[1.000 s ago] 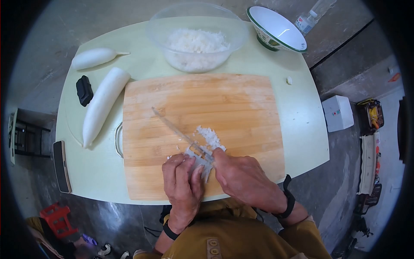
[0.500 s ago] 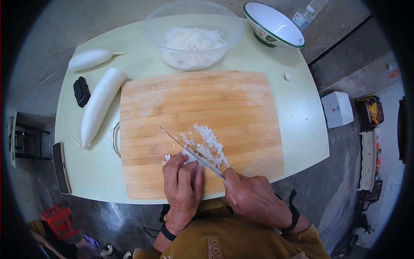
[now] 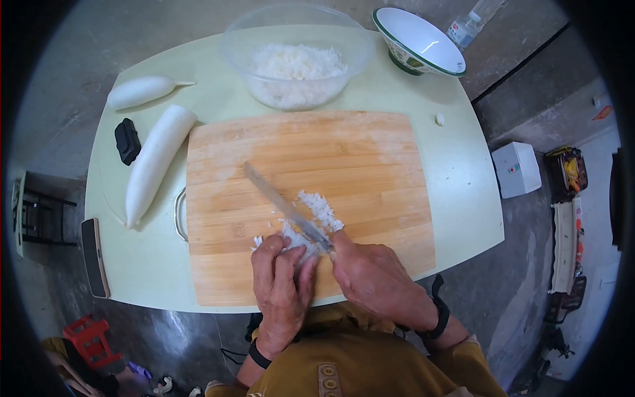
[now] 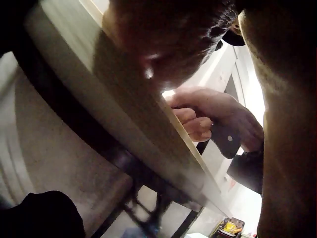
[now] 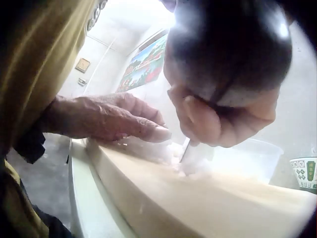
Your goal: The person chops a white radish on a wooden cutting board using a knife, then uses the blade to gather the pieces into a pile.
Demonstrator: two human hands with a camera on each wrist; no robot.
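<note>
My right hand (image 3: pixel 378 276) grips a kitchen knife (image 3: pixel 278 201) by its handle, the blade slanting up and left over the wooden cutting board (image 3: pixel 377 165). Sliced white radish (image 3: pixel 299 246) lies under the curled fingers and thumb of my left hand (image 3: pixel 283 286), which hold it at the board's near side. The blade runs close beside those fingertips. Finely chopped radish (image 3: pixel 321 210) is heaped just beyond the blade, with loose bits around it. The right wrist view shows the left hand (image 5: pixel 114 116) low on the board; the knife's dark handle (image 4: pixel 225 141) appears in the left wrist view.
Behind the board stands a clear plastic bowl (image 3: pixel 291 96) holding chopped white radish. A whole radish (image 3: pixel 157 169) and a smaller one (image 3: pixel 142 92) lie left, beside a black object (image 3: pixel 127 141) and a phone (image 3: pixel 95 258). A white green-rimmed bowl (image 3: pixel 420 43) tilts at back right.
The knife came down and toward me through the radish, then rose again, its tip swinging away. My left hand has stayed nearly in place on the radish.
</note>
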